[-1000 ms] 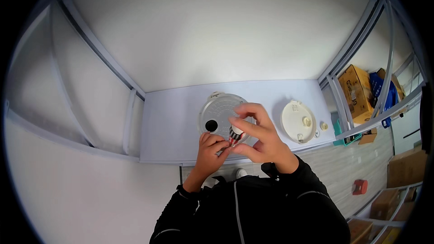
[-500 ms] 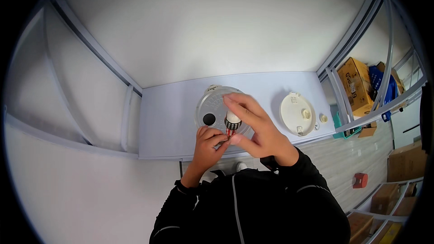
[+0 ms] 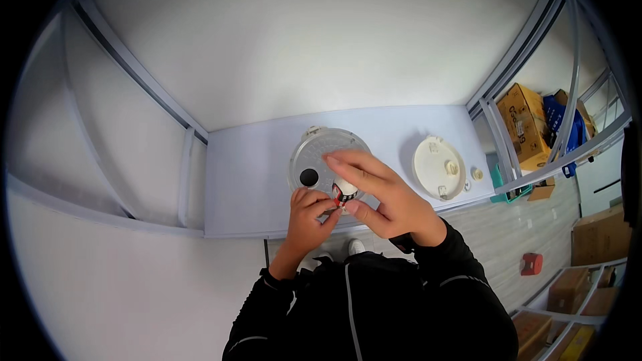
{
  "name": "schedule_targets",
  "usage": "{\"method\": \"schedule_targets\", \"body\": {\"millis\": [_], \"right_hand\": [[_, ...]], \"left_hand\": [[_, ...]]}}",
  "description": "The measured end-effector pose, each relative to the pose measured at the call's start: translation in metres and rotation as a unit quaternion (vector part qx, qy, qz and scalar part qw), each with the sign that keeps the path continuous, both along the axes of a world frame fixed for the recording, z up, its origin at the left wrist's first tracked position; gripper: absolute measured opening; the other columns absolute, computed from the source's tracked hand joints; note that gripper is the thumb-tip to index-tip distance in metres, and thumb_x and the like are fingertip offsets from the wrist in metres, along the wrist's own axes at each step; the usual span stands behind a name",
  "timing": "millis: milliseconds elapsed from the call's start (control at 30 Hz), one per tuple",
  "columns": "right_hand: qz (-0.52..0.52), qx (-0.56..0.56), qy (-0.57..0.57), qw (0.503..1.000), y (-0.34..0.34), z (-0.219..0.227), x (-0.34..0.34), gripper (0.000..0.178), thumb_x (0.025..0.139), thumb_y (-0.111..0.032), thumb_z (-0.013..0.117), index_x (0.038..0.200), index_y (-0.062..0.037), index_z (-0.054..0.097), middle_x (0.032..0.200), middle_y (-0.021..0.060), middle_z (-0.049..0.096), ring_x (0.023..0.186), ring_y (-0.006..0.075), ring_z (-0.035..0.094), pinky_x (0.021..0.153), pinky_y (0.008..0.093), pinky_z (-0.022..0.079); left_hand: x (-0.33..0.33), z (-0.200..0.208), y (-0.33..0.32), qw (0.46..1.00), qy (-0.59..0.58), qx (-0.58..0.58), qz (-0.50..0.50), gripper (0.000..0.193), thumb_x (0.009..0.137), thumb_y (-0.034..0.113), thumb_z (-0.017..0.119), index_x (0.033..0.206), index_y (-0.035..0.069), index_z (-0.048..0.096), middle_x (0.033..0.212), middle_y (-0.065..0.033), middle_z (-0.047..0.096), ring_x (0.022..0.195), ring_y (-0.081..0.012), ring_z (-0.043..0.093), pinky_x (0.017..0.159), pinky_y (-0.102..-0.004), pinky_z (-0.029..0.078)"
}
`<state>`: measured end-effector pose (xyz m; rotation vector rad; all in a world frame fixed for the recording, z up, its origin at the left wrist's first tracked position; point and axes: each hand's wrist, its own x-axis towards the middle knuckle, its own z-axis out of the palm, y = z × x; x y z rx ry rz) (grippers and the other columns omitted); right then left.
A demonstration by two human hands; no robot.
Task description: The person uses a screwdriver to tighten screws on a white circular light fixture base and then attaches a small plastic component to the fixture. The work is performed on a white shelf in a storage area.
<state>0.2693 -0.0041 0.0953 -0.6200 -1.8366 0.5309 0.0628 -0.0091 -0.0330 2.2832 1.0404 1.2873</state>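
Head view looks down on a pale bench (image 3: 244,180) with a round grey disc (image 3: 326,147) lying on it; places below are told from that disc. A black round spot (image 3: 309,178) shows on its left part, and a pale tab (image 3: 312,132) sticks out at its far rim. Over the disc's near right part, both hands meet around a small white, black and red object (image 3: 345,190), its kind too small to tell. The object stands tilted, white end up and red end down.

The left hand (image 3: 309,217), at the disc's near edge, has its fingers curled, with thumb and forefinger closed together on the red end. The right hand (image 3: 384,197), over the disc's right side, is spread wide: long fingers arch above the white end and the thumb sits low beside the red end. Whether its palm or fingers press on the white end cannot be told.

Well to the right of the disc lies a white round lid (image 3: 428,167) with a cream cap (image 3: 452,168) on it; a second cream cap (image 3: 477,174) rests just beyond the lid's right rim. Farther right of the disc, past the bench, are a teal basket (image 3: 497,184), a cardboard box (image 3: 518,130) and a red stool (image 3: 531,264) on the floor.
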Motion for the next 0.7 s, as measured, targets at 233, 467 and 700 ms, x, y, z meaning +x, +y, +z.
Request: {"method": "schedule_targets", "body": {"millis": [233,467,700], "right_hand": [[-0.006,-0.005,-0.071,0.997,-0.006,-0.001,0.012,0.056,0.094,-0.021,0.084,0.147,-0.0093,0.071,0.117,0.0149,0.064,0.104,0.0294,0.065,0.089,0.0383,0.055],[0.044,-0.005,0.015,0.999,-0.004,-0.002,-0.002,0.061,0.094,-0.022,0.085,0.151,-0.0078,0.067,0.128,0.0165,0.067,0.102,0.029,0.067,0.084,0.0368,0.056],[-0.073,0.09,-0.032,0.993,-0.003,-0.022,0.001,0.059,0.091,-0.016,0.086,0.147,-0.0077,0.069,0.129,0.0159,0.069,0.102,0.0265,0.068,0.083,0.0363,0.056]], "left_hand": [[0.0,0.0,0.0,1.0,0.008,0.004,0.006,0.02,0.077,0.009,0.088,0.094,0.009,0.078,0.1,-0.003,0.069,0.096,-0.0279,0.062,0.095,-0.0441,0.045],[0.0,-0.001,0.001,1.0,0.005,0.004,0.005,0.019,0.077,0.009,0.088,0.094,0.009,0.078,0.097,-0.0034,0.069,0.093,-0.0287,0.062,0.093,-0.044,0.046],[0.001,-0.002,0.001,1.0,0.004,0.007,0.0,0.02,0.077,0.008,0.088,0.094,0.008,0.077,0.098,-0.0041,0.069,0.094,-0.0291,0.062,0.093,-0.0442,0.046]]}}
